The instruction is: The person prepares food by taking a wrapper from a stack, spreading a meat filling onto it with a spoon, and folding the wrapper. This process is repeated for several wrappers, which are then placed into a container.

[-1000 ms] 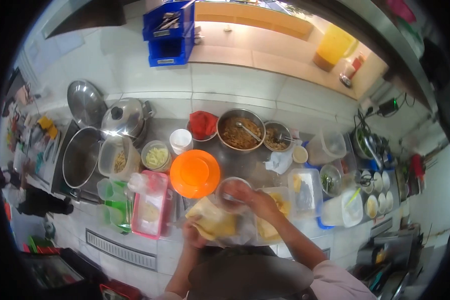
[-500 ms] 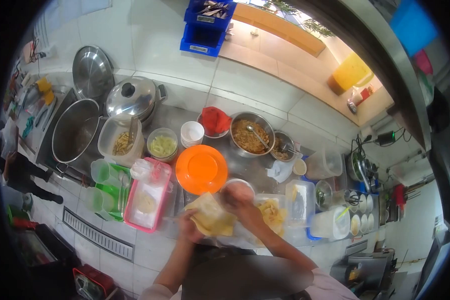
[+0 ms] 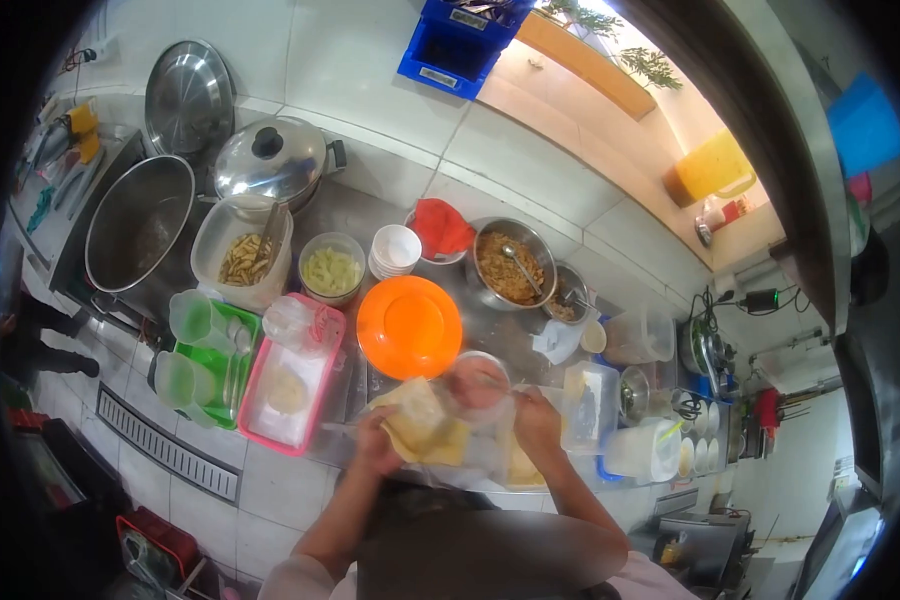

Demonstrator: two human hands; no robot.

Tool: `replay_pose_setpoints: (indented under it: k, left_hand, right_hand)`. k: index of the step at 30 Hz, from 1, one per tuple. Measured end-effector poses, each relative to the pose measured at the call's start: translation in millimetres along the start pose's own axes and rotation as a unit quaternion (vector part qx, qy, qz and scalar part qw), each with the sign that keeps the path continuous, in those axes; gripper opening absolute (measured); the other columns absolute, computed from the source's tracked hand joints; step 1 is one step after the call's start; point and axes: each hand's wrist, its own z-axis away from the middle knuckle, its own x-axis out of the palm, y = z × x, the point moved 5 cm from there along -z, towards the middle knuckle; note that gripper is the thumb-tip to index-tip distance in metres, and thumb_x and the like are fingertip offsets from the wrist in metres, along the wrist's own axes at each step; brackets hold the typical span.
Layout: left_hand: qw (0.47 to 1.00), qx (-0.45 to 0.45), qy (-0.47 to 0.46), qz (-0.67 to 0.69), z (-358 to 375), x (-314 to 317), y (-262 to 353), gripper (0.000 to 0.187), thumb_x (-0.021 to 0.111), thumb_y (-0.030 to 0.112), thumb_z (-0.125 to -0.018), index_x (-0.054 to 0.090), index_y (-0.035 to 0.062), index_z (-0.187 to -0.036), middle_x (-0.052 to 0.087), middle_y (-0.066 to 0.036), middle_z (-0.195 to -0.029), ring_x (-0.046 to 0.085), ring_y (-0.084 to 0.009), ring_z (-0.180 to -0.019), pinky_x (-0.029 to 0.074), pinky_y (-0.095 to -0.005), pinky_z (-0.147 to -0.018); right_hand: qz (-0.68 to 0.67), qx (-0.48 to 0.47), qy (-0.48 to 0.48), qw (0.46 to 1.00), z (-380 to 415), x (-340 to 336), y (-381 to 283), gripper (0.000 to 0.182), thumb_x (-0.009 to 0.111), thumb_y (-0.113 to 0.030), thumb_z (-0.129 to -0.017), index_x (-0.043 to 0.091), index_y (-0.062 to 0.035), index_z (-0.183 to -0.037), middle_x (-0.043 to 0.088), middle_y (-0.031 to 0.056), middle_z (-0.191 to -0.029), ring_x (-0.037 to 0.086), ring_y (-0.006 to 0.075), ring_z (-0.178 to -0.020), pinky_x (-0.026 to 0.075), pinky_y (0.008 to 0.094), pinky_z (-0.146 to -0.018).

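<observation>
My left hand (image 3: pixel 378 445) is closed on the left edge of a stack of thin yellow wrappers (image 3: pixel 428 428). Just right of and above that stack is a bowl of pink filling (image 3: pixel 477 386). My right hand (image 3: pixel 538 425) lies to the right of the bowl, its fingers pinched on a thin utensil (image 3: pixel 498 384) whose tip reaches into the filling. Below my right hand, more yellow sheets (image 3: pixel 523 462) lie in a clear tray. An orange plate (image 3: pixel 410 328) is behind the wrappers.
A pink tray (image 3: pixel 255 405) and green tray (image 3: pixel 210 408) are at left. Behind stand a lidded pot (image 3: pixel 270 170), a container of cut greens (image 3: pixel 331 272) and a steel bowl of brown filling (image 3: pixel 515 262). At far left, another person's dark-clothed legs (image 3: pixel 45 320) show.
My right hand has moved right, away from the bowl's near rim, and the utensil in it now shows. The view has shifted slightly. My left hand still holds the wrappers.
</observation>
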Motion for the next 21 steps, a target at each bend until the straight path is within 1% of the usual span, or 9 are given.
replay_pose_setpoints:
  k: [1,3,6,7,9,12,15,19,21]
  left_hand:
    - [1.000,-0.014,0.007,0.001,-2.0,-3.0,-1.9,0.059,0.052,0.027,-0.092,0.043,0.0002,-0.144,0.055,-0.017,-0.139,0.057,-0.0350,-0.125,0.043,-0.0507,-0.108]
    - [1.000,-0.026,0.015,0.001,-3.7,-6.2,-1.9,0.058,0.052,0.027,-0.092,0.043,0.0001,-0.143,0.056,-0.018,-0.138,0.057,-0.0351,-0.124,0.043,-0.0506,-0.108]
    - [0.999,-0.038,0.021,0.009,-6.7,-6.6,-1.9,0.059,0.053,0.025,-0.090,0.045,0.0010,-0.143,0.056,-0.018,-0.138,0.057,-0.0352,-0.124,0.042,-0.0486,-0.109]
    - [0.999,-0.037,0.025,0.003,-7.0,-7.2,-0.5,0.059,0.053,0.025,-0.090,0.045,0.0009,-0.143,0.056,-0.018,-0.138,0.057,-0.0352,-0.124,0.042,-0.0486,-0.109]
    - [0.999,-0.034,0.030,-0.002,-6.4,-10.8,0.3,0.058,0.052,0.025,-0.090,0.045,0.0008,-0.143,0.057,-0.018,-0.137,0.057,-0.0352,-0.123,0.042,-0.0486,-0.109]
    - [0.999,-0.034,0.033,-0.014,-5.7,-15.2,0.0,0.058,0.051,0.026,-0.091,0.045,0.0006,-0.143,0.056,-0.018,-0.138,0.057,-0.0355,-0.124,0.041,-0.0492,-0.110]
    - [0.998,-0.045,0.033,-0.007,-4.5,-10.4,-0.2,0.059,0.050,0.026,-0.091,0.044,0.0004,-0.143,0.056,-0.019,-0.138,0.056,-0.0359,-0.126,0.040,-0.0500,-0.111]
    - [0.998,-0.035,0.055,-0.015,-0.6,-19.0,3.0,0.060,0.051,0.027,-0.090,0.043,0.0002,-0.144,0.055,-0.019,-0.139,0.055,-0.0362,-0.126,0.039,-0.0504,-0.111]
    - [0.997,-0.039,0.063,-0.012,-2.0,-23.5,2.2,0.061,0.051,0.028,-0.090,0.043,0.0002,-0.144,0.055,-0.019,-0.139,0.055,-0.0363,-0.126,0.039,-0.0502,-0.111]
  right_hand:
    - [0.002,0.001,-0.001,1.000,0.8,0.8,-4.3,0.036,0.049,-0.009,-0.092,0.060,-0.0062,-0.126,0.065,0.0217,-0.101,0.066,0.0371,-0.090,0.051,0.0493,-0.074]
    - [0.113,0.002,-0.093,0.989,3.3,16.4,-17.3,0.033,0.053,-0.009,-0.090,0.058,-0.0024,-0.122,0.063,0.0176,-0.111,0.067,0.0346,-0.086,0.055,0.0447,-0.071]
    - [0.037,-0.084,-0.061,0.994,24.5,21.4,-28.2,0.030,0.054,-0.010,-0.090,0.058,-0.0003,-0.119,0.061,0.0181,-0.115,0.067,0.0338,-0.091,0.056,0.0445,-0.070]
    - [0.038,-0.084,-0.062,0.994,24.0,23.7,-25.0,0.030,0.054,-0.010,-0.090,0.058,-0.0003,-0.119,0.061,0.0181,-0.115,0.067,0.0338,-0.091,0.056,0.0445,-0.070]
    - [0.001,-0.105,0.022,0.994,18.6,20.9,-21.6,0.033,0.056,-0.009,-0.088,0.059,-0.0016,-0.120,0.061,0.0165,-0.116,0.066,0.0323,-0.089,0.057,0.0423,-0.065]
    - [0.091,-0.095,-0.011,0.991,9.1,3.0,-48.5,0.036,0.057,-0.010,-0.086,0.059,-0.0029,-0.121,0.061,0.0141,-0.115,0.064,0.0304,-0.084,0.057,0.0391,-0.064]
    - [0.099,-0.085,-0.013,0.991,36.9,26.9,-49.1,0.037,0.059,-0.011,-0.083,0.060,-0.0046,-0.119,0.060,0.0118,-0.113,0.063,0.0291,-0.080,0.056,0.0362,-0.064]
    - [0.135,-0.097,-0.088,0.982,64.8,16.5,-42.3,0.034,0.058,-0.012,-0.086,0.060,-0.0034,-0.119,0.059,0.0118,-0.112,0.063,0.0296,-0.081,0.056,0.0379,-0.065]
    - [0.082,-0.082,-0.096,0.989,60.7,3.1,-35.8,0.034,0.057,-0.013,-0.088,0.058,-0.0013,-0.120,0.059,0.0121,-0.113,0.064,0.0296,-0.083,0.057,0.0398,-0.064]
